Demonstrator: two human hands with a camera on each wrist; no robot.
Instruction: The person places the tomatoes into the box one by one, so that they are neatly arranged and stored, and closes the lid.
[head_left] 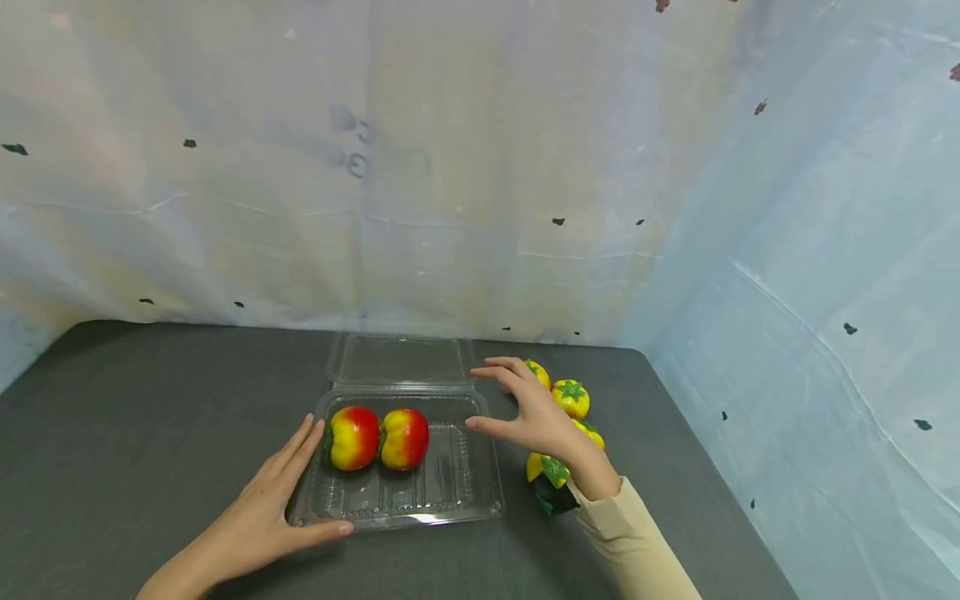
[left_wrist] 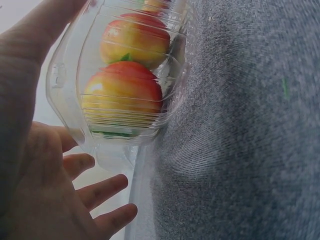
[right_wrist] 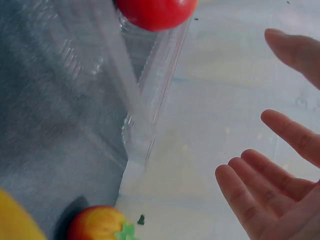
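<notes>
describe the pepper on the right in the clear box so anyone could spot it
On the dark table sits an open clear box. Inside, find the red-and-yellow pepper nearer the right hand; its lookalike neighbour lies by the left hand.

1. The right sleeve [head_left: 637, 542] is pale beige, in plain cloth, with soft creases behind the cuff.
2. Its cuff [head_left: 602, 505] is the same beige, looks slightly wider than the wrist and ends just behind it.
3. The right hand [head_left: 528, 419] is bare, with slender fingers, rounded fingertips [right_wrist: 274, 38] and fine creases across the joints.
4. The left hand [head_left: 262, 508] is bare too, slim-fingered; its wrist [head_left: 183, 571] is uncovered down to the head view's lower edge.
</notes>
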